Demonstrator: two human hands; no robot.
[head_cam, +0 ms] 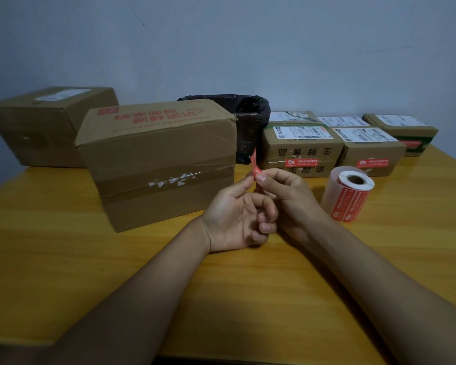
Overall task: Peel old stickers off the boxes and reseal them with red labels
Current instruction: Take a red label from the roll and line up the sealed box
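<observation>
Both hands meet over the middle of the table and pinch one small red label [254, 164] that stands upright between the fingertips. My left hand [237, 214] holds its lower edge, palm turned up. My right hand [282, 191] pinches it from the right. Just left of the hands stands a large cardboard box [156, 164] with white sticker scraps on its front tape seam. A roll of red labels [349, 196] stands on end to the right of my right hand.
A second large box [45, 125] sits at the back left. A bin lined with a black bag [250, 125] stands behind the near box. Several small boxes [303, 148] with white shipping labels sit at the back right; two carry red labels. The yellow table [63, 259] ends at the right.
</observation>
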